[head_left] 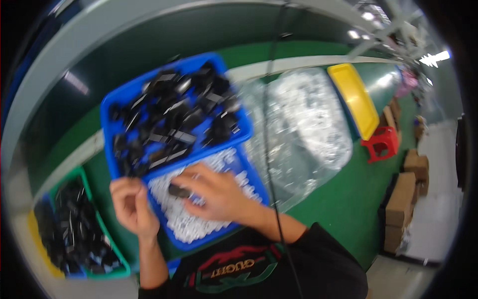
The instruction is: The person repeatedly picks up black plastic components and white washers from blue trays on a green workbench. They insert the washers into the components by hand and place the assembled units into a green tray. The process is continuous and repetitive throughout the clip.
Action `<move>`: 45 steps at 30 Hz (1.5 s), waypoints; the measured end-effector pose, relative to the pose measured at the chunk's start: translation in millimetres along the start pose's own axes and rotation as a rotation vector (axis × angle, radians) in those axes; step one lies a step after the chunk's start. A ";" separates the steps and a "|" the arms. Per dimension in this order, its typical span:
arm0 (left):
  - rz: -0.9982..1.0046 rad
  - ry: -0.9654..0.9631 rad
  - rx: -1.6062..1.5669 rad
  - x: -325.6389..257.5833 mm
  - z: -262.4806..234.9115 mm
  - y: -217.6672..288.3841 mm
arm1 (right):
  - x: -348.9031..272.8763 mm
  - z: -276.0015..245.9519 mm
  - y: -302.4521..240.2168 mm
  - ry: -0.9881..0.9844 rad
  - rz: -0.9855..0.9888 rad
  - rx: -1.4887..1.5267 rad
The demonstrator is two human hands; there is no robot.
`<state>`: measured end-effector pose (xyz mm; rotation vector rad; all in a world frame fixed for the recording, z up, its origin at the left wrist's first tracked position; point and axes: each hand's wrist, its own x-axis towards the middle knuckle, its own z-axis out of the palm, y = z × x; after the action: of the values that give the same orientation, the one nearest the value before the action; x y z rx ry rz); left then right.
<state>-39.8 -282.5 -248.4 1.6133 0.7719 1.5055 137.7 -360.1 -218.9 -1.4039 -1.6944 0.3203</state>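
Observation:
My right hand [219, 194] is over a blue tray of small white parts [194, 222], a small dark block-shaped piece [178, 191] pinched in its fingers. Just outside that tray's left side is my left hand [132, 207], closed with its fingers curled and thumb pressed in. Whether it holds anything is hidden. Beyond both hands, a blue bin [179, 166] overlaps the white-parts tray and carries many glossy black pieces [174, 114]. The picture is slightly blurred there.
At the lower left, a green-rimmed bin [94, 209] holds more black pieces, beside a yellow edge. Right of the trays lies a large clear plastic bag [311, 124] of pale contents. Farther right are a yellow tray [354, 99], a red stool [382, 143] and cardboard boxes [400, 202]. A dark cord [267, 124] hangs across the view.

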 end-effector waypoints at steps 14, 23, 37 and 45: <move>0.077 -0.256 -0.011 1.6 -5.4 8.9 | 0.6 -0.9 2.2 0.033 -0.073 0.089; 0.066 -0.359 -0.095 0.7 0.1 10.1 | 1.9 -0.8 -3.5 0.029 -0.097 0.109; 0.012 -0.432 -0.164 0.6 -8.5 8.7 | -3.0 -3.1 -5.4 -0.029 -0.121 0.090; -0.193 -0.810 -0.127 4.9 3.3 22.9 | 0.3 -9.8 -9.8 -0.139 -0.140 0.170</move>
<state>-37.7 -290.4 -226.1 1.7830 0.3437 0.6406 138.6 -366.3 -206.5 -1.1552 -1.8225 0.4806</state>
